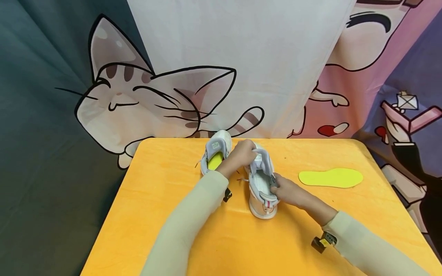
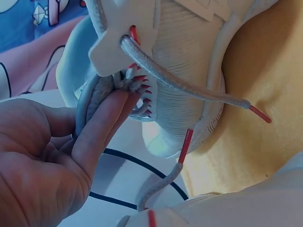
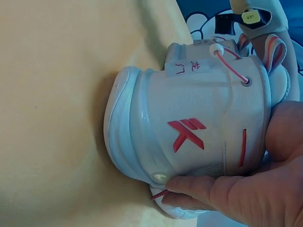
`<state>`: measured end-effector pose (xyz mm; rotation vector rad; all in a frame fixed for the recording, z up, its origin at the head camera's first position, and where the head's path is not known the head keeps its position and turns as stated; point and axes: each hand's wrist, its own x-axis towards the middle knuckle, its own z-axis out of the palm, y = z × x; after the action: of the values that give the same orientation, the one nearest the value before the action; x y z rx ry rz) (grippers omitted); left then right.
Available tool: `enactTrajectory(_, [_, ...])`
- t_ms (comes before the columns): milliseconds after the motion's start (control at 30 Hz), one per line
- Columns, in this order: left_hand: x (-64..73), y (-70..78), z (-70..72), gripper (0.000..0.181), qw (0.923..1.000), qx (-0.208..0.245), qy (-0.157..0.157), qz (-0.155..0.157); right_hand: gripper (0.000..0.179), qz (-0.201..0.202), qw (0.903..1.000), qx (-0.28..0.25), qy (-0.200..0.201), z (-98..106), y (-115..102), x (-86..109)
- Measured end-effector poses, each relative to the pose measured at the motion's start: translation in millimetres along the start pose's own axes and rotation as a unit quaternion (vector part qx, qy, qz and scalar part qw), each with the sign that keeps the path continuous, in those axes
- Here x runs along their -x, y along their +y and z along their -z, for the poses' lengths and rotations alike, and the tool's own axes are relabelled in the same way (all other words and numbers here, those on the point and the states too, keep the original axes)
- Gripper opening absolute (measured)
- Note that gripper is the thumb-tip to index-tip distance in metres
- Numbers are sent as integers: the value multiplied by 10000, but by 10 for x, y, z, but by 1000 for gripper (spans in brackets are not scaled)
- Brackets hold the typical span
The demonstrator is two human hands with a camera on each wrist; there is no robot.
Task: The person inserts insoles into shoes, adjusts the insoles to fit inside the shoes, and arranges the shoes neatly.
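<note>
A white sneaker (image 1: pixel 263 209) with red details stands on the table, its heel toward me. My left hand (image 1: pixel 243 152) pinches the padded tongue (image 2: pixel 87 104) between thumb and fingers, beside the grey lace (image 2: pixel 175 82). On the shoe's right side, my right hand (image 1: pixel 288 191) grips the collar, thumb at the opening and fingers along the outer wall (image 3: pixel 199 104). Left of it stands a matching sneaker (image 1: pixel 223 136), partly behind my left arm, with a yellow-green insole (image 1: pixel 215 161) inside. The toe of the held shoe is largely hidden by my left hand.
A loose yellow-green insole (image 1: pixel 330 178) lies flat on the yellow table (image 1: pixel 155 184), right of the shoes. Behind the table's far edge hangs a cartoon-printed cloth (image 1: pixel 276 46). Loose lace ends stick out between the two shoes.
</note>
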<state>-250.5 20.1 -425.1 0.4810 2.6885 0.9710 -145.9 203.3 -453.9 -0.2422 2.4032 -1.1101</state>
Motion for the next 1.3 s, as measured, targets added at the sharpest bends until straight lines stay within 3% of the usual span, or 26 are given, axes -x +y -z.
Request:
enactTrajectory(233, [-74, 5, -22, 47, 9992, 121, -94, 380, 71, -73, 9997, -86, -228, 62, 5, -20])
enactTrajectory(500, [14, 115, -36, 32, 9992, -37, -346, 208, 67, -99, 9990, -398, -200, 34, 86, 20])
enactTrajectory(600, [64, 164, -46, 18, 9980, -387, -477, -159, 66, -45, 9986, -491, -177, 22, 110, 26])
enactTrajectory(767, [149, 247, -78, 31, 9866, -1049, -771, -983, 67, 42, 9988, -471, -149, 31, 126, 56])
enactTrajectory(933, [192, 277, -142, 22, 9739, -1532, -1041, -1313, 68, 39, 9990, -420, -174, 44, 128, 69])
enactTrajectory(1133, [213, 313, -194, 19, 9497, -2188, -1156, -1917, 68, 67, 9993, -322, -175, 37, 151, 59])
enactTrajectory(1200, [207, 328, -186, 13, 9468, -2224, -1130, -2033, 69, 76, 9993, -307, -185, 37, 143, 65])
enactTrajectory(1300, [190, 331, -155, 8, 9485, -2173, -1041, -2056, 70, 27, 9994, -313, -164, 24, 133, 68])
